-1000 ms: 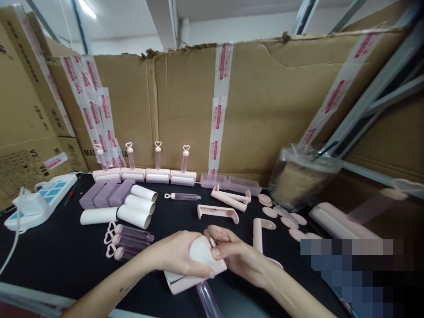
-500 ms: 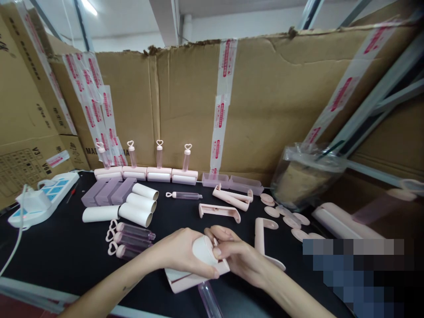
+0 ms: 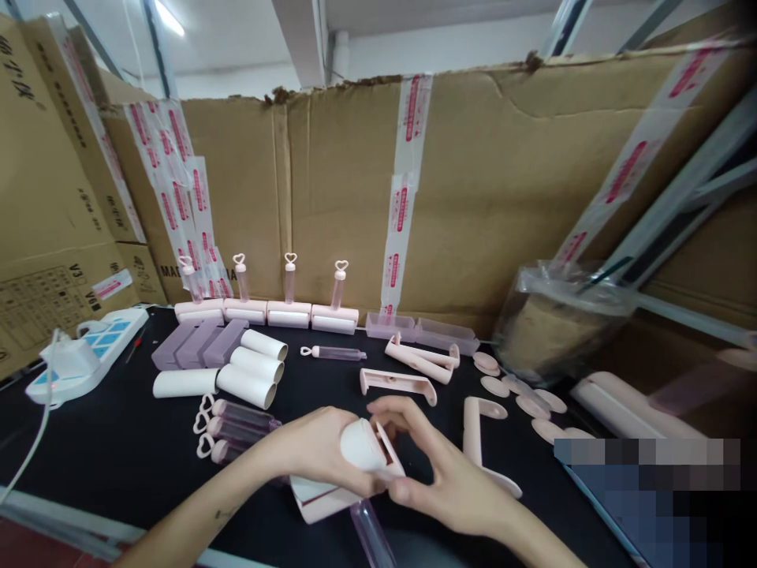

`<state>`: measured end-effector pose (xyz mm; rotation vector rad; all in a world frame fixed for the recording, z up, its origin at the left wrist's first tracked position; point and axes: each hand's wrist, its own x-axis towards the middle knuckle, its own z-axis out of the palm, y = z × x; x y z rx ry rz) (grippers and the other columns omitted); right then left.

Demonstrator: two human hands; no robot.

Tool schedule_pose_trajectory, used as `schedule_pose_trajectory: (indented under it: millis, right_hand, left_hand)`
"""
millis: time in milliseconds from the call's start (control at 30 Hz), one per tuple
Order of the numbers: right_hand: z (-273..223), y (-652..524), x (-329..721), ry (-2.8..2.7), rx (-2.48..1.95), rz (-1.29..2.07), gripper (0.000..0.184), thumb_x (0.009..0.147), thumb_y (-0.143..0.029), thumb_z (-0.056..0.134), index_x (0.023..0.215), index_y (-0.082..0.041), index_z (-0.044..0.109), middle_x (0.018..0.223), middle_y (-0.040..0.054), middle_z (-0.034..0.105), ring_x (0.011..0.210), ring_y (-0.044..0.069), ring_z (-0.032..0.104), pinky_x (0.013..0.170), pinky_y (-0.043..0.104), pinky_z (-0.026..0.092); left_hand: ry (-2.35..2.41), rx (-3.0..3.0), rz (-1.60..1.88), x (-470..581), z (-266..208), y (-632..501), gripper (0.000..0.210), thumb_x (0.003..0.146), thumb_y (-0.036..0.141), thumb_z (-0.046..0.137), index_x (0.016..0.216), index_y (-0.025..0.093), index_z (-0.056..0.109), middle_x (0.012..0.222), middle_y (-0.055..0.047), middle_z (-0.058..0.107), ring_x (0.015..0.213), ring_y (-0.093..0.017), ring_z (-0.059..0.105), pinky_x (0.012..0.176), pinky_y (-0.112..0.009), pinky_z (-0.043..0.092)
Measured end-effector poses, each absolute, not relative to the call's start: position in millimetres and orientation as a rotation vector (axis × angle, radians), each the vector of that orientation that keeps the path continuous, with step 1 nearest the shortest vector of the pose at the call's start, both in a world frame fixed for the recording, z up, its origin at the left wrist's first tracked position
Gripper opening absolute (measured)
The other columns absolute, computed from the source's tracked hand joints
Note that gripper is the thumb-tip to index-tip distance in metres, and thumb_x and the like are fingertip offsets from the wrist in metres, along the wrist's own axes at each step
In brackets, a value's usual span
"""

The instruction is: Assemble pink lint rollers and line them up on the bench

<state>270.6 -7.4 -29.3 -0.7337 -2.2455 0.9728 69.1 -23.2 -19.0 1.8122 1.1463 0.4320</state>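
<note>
A pink and white lint roller [image 3: 322, 505] is held low over the black table, its clear purple handle tube [image 3: 372, 532] pointing down toward me. My left hand [image 3: 322, 450] wraps around its body, and the round end of the white roll [image 3: 360, 444] shows between thumb and fingers. On the right end, a pink end plate [image 3: 387, 450] stands slightly apart from the roll. My right hand [image 3: 434, 473] curves around that end, fingertips at the top and thumb at the lower corner; some of its fingers are hidden behind the plate.
Heart-ended handles [image 3: 236, 426], white rolls [image 3: 186, 383] and purple covers [image 3: 201, 343] lie left. Pink frames [image 3: 399, 383] and oval discs [image 3: 532, 406] lie right. Several assembled rollers [image 3: 289, 314] line the cardboard wall [image 3: 331, 181]. A power strip [image 3: 88, 355] sits far left.
My right thumb has moved off the roll's end down to the lower corner, and the right fingers have spread wider. The pink end plate is more visible. The view has shifted slightly.
</note>
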Motion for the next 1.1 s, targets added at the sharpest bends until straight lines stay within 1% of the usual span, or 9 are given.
schedule_pose_trajectory:
  millis: [67, 167, 367, 600, 733, 833, 900, 1000, 1100]
  right_hand:
    - [-30.0, -7.3, 268.2, -2.214, -0.777, 0.944, 0.048, 0.076, -0.038, 0.064, 0.119, -0.025, 0.046, 0.095, 0.0037, 0.057, 0.082, 0.018, 0.054, 0.075, 0.030, 0.045]
    - [-30.7, -5.0, 268.1, -2.150, -0.782, 0.969, 0.039, 0.079, -0.037, 0.062, 0.116, -0.027, 0.055, 0.107, 0.0051, 0.058, 0.095, 0.021, 0.056, 0.084, 0.032, 0.044]
    - [-39.7, 0.0, 273.4, -2.016, -0.805, 1.109, 0.046, 0.080, -0.038, 0.060, 0.125, -0.027, 0.051, 0.124, 0.0067, 0.055, 0.112, 0.024, 0.052, 0.098, 0.039, 0.038]
    - [-42.7, 1.5, 269.6, -2.009, -0.858, 1.102, 0.044, 0.084, -0.038, 0.056, 0.127, -0.028, 0.051, 0.125, 0.0052, 0.055, 0.120, 0.023, 0.046, 0.102, 0.039, 0.035]
    - [-37.8, -6.3, 268.9, -2.123, -0.851, 1.012, 0.046, 0.089, -0.035, 0.048, 0.134, -0.031, 0.041, 0.130, 0.0045, 0.048, 0.123, 0.021, 0.042, 0.105, 0.039, 0.030]
    - [-36.0, -11.1, 269.3, -2.197, -0.811, 0.960, 0.046, 0.090, -0.033, 0.045, 0.136, -0.033, 0.037, 0.133, 0.0038, 0.044, 0.125, 0.020, 0.039, 0.105, 0.038, 0.029]
    - [-35.6, -10.3, 270.4, -2.163, -0.810, 0.970, 0.045, 0.088, -0.033, 0.050, 0.132, -0.033, 0.042, 0.130, 0.0038, 0.047, 0.123, 0.021, 0.041, 0.105, 0.038, 0.030]
    - [-33.7, -3.9, 273.6, -1.959, -0.814, 1.056, 0.039, 0.084, -0.037, 0.055, 0.122, -0.029, 0.051, 0.120, 0.0056, 0.054, 0.111, 0.023, 0.051, 0.097, 0.038, 0.038]
    - [-30.1, 3.9, 277.3, -1.665, -0.823, 1.085, 0.034, 0.081, -0.039, 0.058, 0.113, -0.027, 0.053, 0.117, 0.0056, 0.055, 0.102, 0.021, 0.054, 0.086, 0.032, 0.045]
  left_hand:
    - [1.137, 1.754, 0.497, 64.4, -19.0, -21.1, 0.054, 0.054, 0.038, 0.075, 0.099, 0.013, 0.060, 0.085, -0.001, 0.062, 0.071, -0.014, 0.053, 0.059, -0.020, 0.040]
    - [0.938, 1.562, 0.572, 60.2, -20.6, -17.3, 0.064, 0.060, 0.049, 0.070, 0.111, 0.013, 0.055, 0.098, -0.006, 0.061, 0.079, -0.016, 0.054, 0.065, -0.022, 0.042]
    - [0.819, 1.084, 0.588, 71.0, -38.1, -12.8, 0.063, 0.065, 0.063, 0.061, 0.100, 0.010, 0.061, 0.082, -0.008, 0.065, 0.063, -0.014, 0.058, 0.059, -0.025, 0.046]
    - [0.685, 0.978, 0.592, 74.1, -45.7, -10.2, 0.052, 0.073, 0.055, 0.059, 0.095, 0.008, 0.063, 0.085, -0.015, 0.067, 0.063, -0.020, 0.064, 0.052, -0.036, 0.054]
    - [0.697, 0.951, 0.582, 72.7, -46.9, -9.8, 0.049, 0.073, 0.052, 0.061, 0.094, 0.008, 0.063, 0.082, -0.013, 0.068, 0.062, -0.020, 0.064, 0.051, -0.032, 0.053]
    - [0.744, 0.951, 0.582, 73.3, -46.7, -10.8, 0.049, 0.072, 0.052, 0.063, 0.095, 0.009, 0.062, 0.077, -0.011, 0.068, 0.058, -0.018, 0.063, 0.052, -0.030, 0.052]
    - [0.733, 0.923, 0.563, 72.4, -43.0, -11.4, 0.055, 0.071, 0.058, 0.060, 0.097, 0.009, 0.062, 0.076, -0.011, 0.068, 0.058, -0.018, 0.063, 0.055, -0.033, 0.052]
    - [0.615, 0.808, 0.612, 68.0, -33.2, -10.7, 0.071, 0.073, 0.070, 0.045, 0.104, 0.008, 0.061, 0.087, -0.014, 0.069, 0.072, -0.023, 0.065, 0.067, -0.038, 0.051]
    - [0.432, 0.756, 0.758, 64.4, -28.1, -8.5, 0.083, 0.072, 0.075, 0.037, 0.112, 0.005, 0.058, 0.102, -0.019, 0.065, 0.089, -0.029, 0.062, 0.076, -0.041, 0.047]
